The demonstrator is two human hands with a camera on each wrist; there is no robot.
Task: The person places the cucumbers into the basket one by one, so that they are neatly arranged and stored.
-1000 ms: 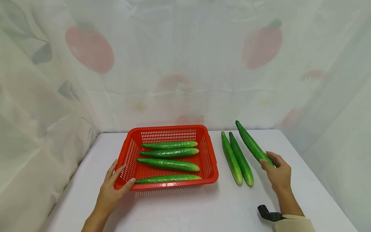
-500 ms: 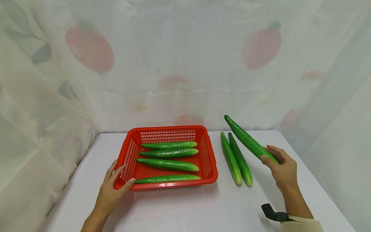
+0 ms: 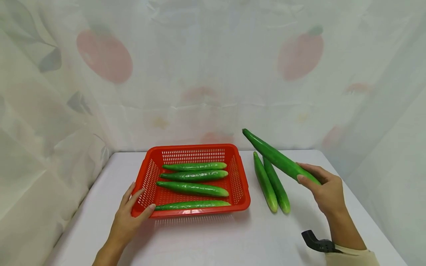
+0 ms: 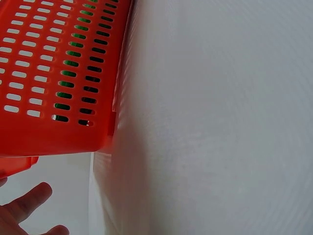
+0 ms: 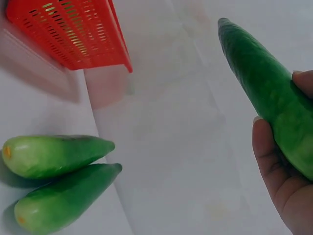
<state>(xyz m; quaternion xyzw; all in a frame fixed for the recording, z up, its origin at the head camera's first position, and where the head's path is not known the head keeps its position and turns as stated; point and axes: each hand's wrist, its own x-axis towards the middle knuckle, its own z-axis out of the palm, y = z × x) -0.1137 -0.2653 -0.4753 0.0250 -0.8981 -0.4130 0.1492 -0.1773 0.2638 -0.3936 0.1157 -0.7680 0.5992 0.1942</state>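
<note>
In the head view my right hand (image 3: 327, 190) grips a long green cucumber (image 3: 277, 157) by its paler end, between thumb and fingers. The cucumber is raised at a slant above the table, its dark tip up and to the left. My left hand (image 3: 128, 218) rests at the near left corner of a red plastic basket (image 3: 243, 184), fingers spread, thumb on the front rim. Inside the basket several cucumbers (image 3: 193, 188) lie crosswise. Two more cucumbers, one (image 3: 265, 181) left of the other (image 3: 279, 188), lie on the table between basket and right hand.
A white-covered table (image 3: 206, 244) carries everything. Behind it hangs a pale curtain (image 3: 206, 74) with faded fruit prints, and similar cloth closes off both sides. A black curved piece (image 3: 317, 244) is fixed at my right wrist.
My right hand has lifted the cucumber and swung its tip left, over the two cucumbers on the table. The left hand and basket stay where they were.
</note>
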